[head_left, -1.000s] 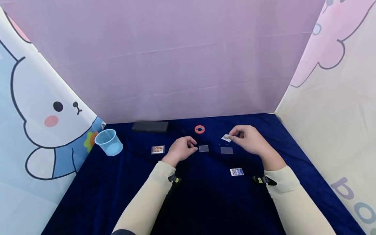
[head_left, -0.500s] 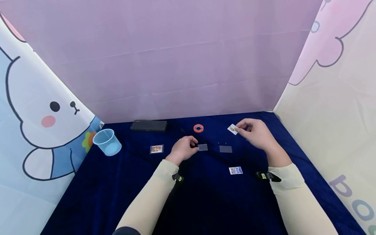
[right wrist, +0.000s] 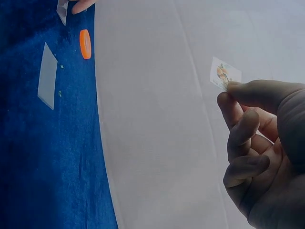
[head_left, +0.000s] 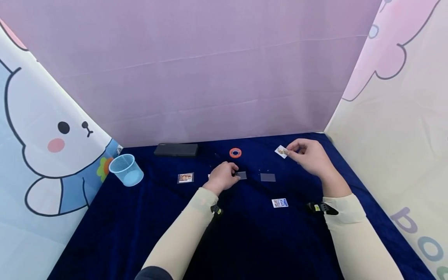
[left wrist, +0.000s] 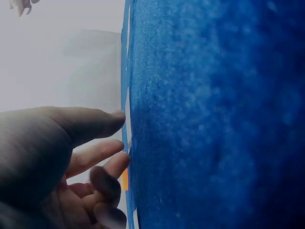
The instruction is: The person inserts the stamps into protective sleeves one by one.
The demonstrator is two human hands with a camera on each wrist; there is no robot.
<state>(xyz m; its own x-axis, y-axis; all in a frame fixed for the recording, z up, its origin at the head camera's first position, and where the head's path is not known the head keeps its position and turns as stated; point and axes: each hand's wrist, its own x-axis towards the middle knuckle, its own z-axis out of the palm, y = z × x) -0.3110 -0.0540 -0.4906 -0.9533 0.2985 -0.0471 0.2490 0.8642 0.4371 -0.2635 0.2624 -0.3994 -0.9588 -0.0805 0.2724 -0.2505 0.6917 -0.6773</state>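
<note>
My right hand [head_left: 309,155] pinches a small white card [head_left: 281,151] with a printed picture between thumb and index finger. The right wrist view has this card [right wrist: 219,69] raised and tilted, its other fingers curled underneath. Low over the blue cloth, my left hand [head_left: 223,177] has its fingertips at the left end of a small clear rectangle [head_left: 242,175]. Thumb [left wrist: 102,121] and fingers stand apart in the left wrist view. Another clear rectangle [head_left: 267,177] lies flat to the right. Nearer the body is a blue-and-white picture card [head_left: 280,203].
At the left lies a picture card with a clear border [head_left: 185,178]. A black flat case [head_left: 176,149] and an orange ring-shaped roll [head_left: 235,153] are near the back wall. The light-blue mesh basket [head_left: 126,170] stands far left. A white scrap [head_left: 209,176] peeks out beside my left hand.
My right hand has moved right and farther back, carrying the card. The left hand has shifted slightly right, over the end of the clear rectangle, uncovering a white scrap behind it.
</note>
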